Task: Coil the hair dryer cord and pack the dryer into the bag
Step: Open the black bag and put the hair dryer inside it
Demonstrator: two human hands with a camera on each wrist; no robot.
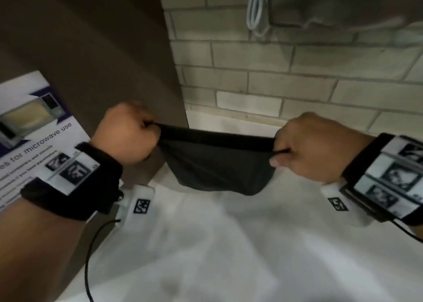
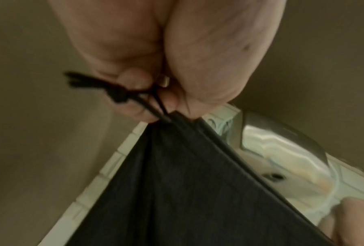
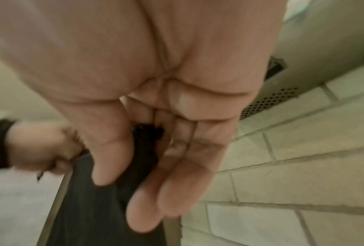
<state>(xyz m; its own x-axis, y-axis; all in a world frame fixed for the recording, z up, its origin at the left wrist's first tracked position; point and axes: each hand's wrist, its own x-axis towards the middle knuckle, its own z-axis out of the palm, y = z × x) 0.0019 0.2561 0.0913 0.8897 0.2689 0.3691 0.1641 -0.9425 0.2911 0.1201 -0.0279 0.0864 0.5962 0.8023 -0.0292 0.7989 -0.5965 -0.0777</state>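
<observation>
Here the pale tiled wall (image 1: 297, 72) fills the upper right of the head view, and a flat brown panel (image 1: 91, 38) takes the upper left, with a printed microwave-use notice (image 1: 34, 130) at the left edge. Below them a white blurred surface (image 1: 206, 244) spreads across the bottom of the frame.

At the centre hangs the dark grey drawstring cloth bag (image 1: 217, 162), its top hem stretched into a taut band between the two fists and its body sagging beneath. It looks held this way to draw the mouth closed, which would fit a dryer already inside; the dryer itself and its cord are not visible, so whether it is packed cannot be told.

The left hand (image 1: 128, 134), centre left, is curled tight; the left wrist view shows its fingertips (image 2: 132, 79) pinching the thin black knotted drawstring (image 2: 118, 96) right where it leaves the hem. The right hand (image 1: 313, 146), centre right, grips the opposite end, and in the right wrist view its thumb (image 3: 109, 149) presses the cloth against the curled fingers. Pulling outward from both ends is likely what keeps the hem straight.

A looped pale cable (image 1: 258, 11) hangs at the top of the head view.
</observation>
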